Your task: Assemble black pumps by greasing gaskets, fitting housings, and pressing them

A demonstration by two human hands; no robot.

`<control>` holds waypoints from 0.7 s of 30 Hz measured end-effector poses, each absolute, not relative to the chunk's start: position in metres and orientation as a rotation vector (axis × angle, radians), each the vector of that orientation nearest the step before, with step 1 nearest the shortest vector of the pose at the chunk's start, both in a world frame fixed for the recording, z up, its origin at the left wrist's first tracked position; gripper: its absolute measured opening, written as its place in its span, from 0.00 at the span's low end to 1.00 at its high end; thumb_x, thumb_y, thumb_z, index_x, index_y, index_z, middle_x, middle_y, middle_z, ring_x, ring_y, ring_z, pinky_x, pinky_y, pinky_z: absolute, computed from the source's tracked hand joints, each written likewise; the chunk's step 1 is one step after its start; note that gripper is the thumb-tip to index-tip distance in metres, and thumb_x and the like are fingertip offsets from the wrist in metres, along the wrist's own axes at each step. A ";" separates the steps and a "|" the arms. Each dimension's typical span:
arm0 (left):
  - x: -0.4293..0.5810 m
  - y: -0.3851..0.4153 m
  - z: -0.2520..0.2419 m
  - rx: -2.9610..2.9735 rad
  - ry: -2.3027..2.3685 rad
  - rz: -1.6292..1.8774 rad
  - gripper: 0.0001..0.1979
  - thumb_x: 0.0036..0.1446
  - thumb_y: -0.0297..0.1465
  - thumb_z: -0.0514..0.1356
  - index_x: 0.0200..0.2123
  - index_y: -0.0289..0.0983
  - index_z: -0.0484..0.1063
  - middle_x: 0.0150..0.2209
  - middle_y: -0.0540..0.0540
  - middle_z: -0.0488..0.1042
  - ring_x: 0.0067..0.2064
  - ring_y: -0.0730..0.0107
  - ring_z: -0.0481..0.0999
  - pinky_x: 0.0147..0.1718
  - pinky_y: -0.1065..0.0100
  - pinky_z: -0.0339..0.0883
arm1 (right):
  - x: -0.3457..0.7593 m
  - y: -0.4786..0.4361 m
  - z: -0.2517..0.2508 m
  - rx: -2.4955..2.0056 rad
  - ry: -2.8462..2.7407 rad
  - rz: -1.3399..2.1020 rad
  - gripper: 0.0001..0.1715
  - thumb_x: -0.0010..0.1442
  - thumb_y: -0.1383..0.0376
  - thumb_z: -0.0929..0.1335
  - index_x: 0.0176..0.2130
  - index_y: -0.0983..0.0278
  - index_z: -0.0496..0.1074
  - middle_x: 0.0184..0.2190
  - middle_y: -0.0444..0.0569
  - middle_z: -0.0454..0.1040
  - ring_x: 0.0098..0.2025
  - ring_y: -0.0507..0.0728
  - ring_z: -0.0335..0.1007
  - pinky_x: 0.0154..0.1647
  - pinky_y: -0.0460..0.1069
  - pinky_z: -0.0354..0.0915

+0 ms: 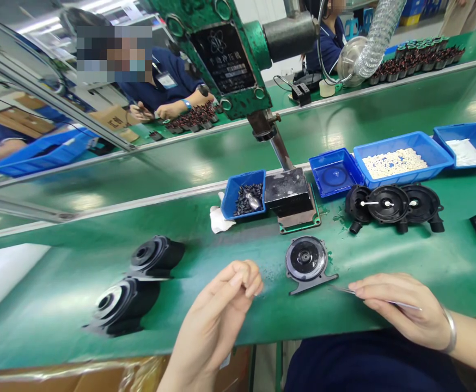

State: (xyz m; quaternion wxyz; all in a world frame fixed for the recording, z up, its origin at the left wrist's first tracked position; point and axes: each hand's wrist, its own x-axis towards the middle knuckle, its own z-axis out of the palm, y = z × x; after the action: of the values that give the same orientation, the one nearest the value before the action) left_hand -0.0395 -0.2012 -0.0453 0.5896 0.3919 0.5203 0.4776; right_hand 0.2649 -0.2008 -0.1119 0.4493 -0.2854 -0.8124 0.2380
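While the right hand pinches a partly hidden tool, the left hand curls, whether around anything I cannot tell.

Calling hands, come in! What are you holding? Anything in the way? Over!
Left hand curled, contents unclear; right hand holding thin metal tool. Round black part on green table, just ahead of hands. Nothing seen between tool tip and part.

Bright light leaves pale glare patches along the green strip, and wide-angle distortion stretches the edges.
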 end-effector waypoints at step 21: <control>-0.103 -0.076 -0.049 1.247 1.733 1.235 0.16 0.46 0.42 0.64 0.30 0.36 0.70 0.25 0.51 0.66 0.29 0.72 0.63 0.32 0.69 0.58 | 0.264 -0.203 -0.120 -0.724 -1.913 0.745 0.15 0.62 0.73 0.67 0.47 0.61 0.76 0.40 0.48 0.82 0.42 0.55 0.80 0.43 0.43 0.77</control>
State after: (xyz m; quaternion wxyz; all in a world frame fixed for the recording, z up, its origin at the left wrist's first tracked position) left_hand -0.1030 -0.0759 -0.0485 0.3313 0.4772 0.6629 0.4723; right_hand 0.2642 -0.2026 -0.1199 0.4640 -0.2947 -0.7784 0.3031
